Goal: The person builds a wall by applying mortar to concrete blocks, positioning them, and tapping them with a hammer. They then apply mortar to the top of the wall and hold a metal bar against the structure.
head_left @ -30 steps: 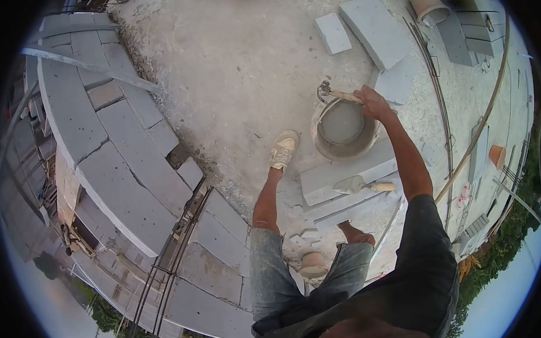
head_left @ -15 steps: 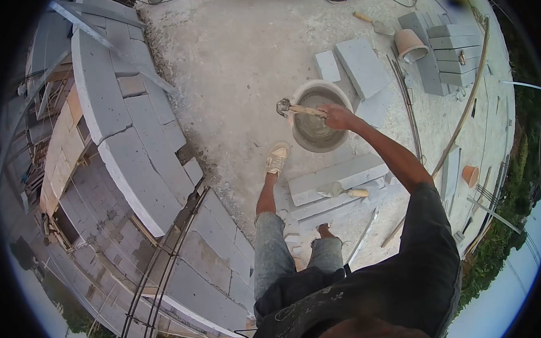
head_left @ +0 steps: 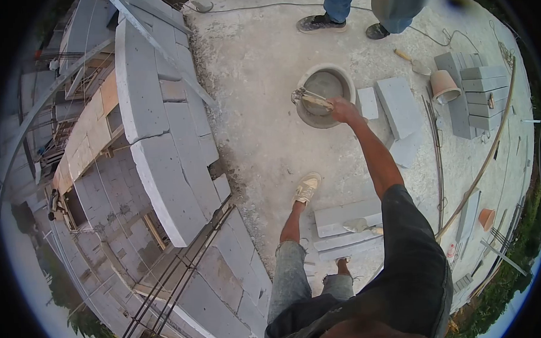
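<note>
My right hand [head_left: 343, 111] is closed round a wooden handle [head_left: 317, 100] that crosses the mouth of a round bucket [head_left: 351, 83]. The handle's far end, at the bucket's left rim, is caked with grey stuff. Wet grey mortar [head_left: 326, 85] lies inside the bucket. Just right of the bucket is a small pale block [head_left: 368, 103], with a larger block [head_left: 397, 107] beyond it. My right arm reaches forward, and my left hand is out of view. A trowel [head_left: 356, 225] rests on the long blocks [head_left: 348, 218] by my feet.
Another person's legs [head_left: 339, 3] stand ahead at the top. A block wall [head_left: 163, 173] edges the floor on the left, with a drop beyond it. To the right are a second trowel [head_left: 420, 67], a tipped bucket [head_left: 443, 85], stacked blocks [head_left: 484, 93] and thin metal rods [head_left: 435, 151].
My right hand and the bucket have moved forward together, past the small block. The view has shifted, and more of the other person's legs shows at the top.
</note>
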Available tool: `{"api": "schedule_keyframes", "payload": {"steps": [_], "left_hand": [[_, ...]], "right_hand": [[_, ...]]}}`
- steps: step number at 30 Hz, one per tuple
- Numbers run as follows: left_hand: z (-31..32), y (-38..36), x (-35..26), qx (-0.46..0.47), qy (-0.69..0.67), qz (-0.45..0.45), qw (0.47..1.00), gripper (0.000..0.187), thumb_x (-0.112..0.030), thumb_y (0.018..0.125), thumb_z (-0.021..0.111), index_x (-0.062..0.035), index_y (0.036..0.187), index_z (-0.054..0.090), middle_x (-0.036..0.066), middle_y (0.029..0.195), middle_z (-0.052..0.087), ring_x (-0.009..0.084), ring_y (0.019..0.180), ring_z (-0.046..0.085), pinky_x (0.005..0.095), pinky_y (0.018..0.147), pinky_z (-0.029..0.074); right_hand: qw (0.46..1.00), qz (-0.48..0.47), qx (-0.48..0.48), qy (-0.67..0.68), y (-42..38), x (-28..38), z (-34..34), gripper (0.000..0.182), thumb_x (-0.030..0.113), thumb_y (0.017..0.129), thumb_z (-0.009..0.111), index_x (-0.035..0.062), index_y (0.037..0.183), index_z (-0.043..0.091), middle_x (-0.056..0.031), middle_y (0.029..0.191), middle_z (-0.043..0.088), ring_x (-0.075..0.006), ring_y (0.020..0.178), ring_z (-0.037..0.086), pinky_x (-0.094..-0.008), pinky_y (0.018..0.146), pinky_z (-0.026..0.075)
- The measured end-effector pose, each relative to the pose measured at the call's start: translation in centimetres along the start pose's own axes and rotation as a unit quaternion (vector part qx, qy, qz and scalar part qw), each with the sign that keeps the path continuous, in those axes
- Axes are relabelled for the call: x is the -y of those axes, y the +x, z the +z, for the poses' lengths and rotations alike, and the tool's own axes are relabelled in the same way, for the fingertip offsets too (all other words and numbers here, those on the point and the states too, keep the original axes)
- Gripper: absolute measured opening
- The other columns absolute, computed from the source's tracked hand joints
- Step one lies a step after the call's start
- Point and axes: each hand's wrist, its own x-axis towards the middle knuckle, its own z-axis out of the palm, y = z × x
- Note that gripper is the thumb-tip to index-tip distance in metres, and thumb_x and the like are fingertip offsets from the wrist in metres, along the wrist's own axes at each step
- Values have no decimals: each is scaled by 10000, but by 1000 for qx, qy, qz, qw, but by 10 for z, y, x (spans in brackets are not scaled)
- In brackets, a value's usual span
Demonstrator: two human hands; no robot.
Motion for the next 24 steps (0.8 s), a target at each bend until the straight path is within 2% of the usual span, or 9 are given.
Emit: {"api": "schedule_keyframes", "payload": {"steps": [2,6,9,14,17,20,21,23,24], "left_hand": [[-13,11,0,-15,5,0,1000,462,-266,1008,523,-19,1397,493,182,1399,568,335,1261,561,464,1058,441],[-45,20,0,-29,13,-4,999,460,-267,1009,521,-12,1391,497,182,1405,564,329,1263,560,462,1058,441],[-83,23,11,-40,-4,-20,999,458,-267,1010,519,-7,1387,499,182,1410,560,325,1265,560,460,1059,441],[-147,62,82,5,-97,-10,995,456,-268,1012,516,1,1379,504,183,1419,554,318,1268,558,457,1059,441],[-89,-9,-48,-126,-122,5,984,598,-261,1026,525,-56,1527,272,175,1162,642,276,1042,638,442,935,503],[-98,-17,-60,-74,-169,32,982,643,-318,1034,532,-20,1534,257,242,1210,613,334,1099,622,430,974,488],[-105,-24,-62,-45,-180,71,980,671,-346,1032,540,-9,1536,254,267,1232,598,367,1132,612,445,997,476],[-117,-22,-53,-82,-31,184,979,754,-414,1008,574,44,1517,259,306,1278,565,418,1201,580,483,1043,441],[-134,-24,-26,-70,-29,154,985,788,-433,999,582,58,1519,250,315,1309,545,422,1222,565,489,1059,424]], "right_hand": [[999,28,-16,-24,14,8,-5,391,232,912,567,241,1290,664,-98,1241,658,-287,1206,610,-487,990,492],[990,3,-87,-112,5,22,1,400,124,855,583,187,1244,651,-118,1277,578,-368,1177,568,-525,969,492],[977,-43,-167,-124,-50,34,3,395,109,847,589,178,1230,654,-132,1274,555,-370,1185,546,-529,944,509],[992,99,14,74,-213,37,33,238,96,846,580,183,1064,620,-165,1123,563,-417,996,632,-535,838,539],[961,212,166,65,-327,42,32,282,181,857,615,155,1137,633,-176,1183,635,-385,1131,636,-526,907,539],[947,179,267,15,-436,29,34,429,230,838,620,141,1257,623,-148,1299,635,-325,1261,587,-490,1042,481],[952,130,275,-4,-470,18,39,467,195,804,638,113,1262,607,-159,1282,644,-327,1193,632,-479,966,538],[944,128,295,67,-543,39,-14,511,152,787,636,99,1293,579,-165,1269,650,-328,1123,665,-460,881,580],[938,136,297,115,-583,46,-30,535,131,779,635,92,1308,566,-169,1263,653,-328,1088,682,-451,839,601]]}}
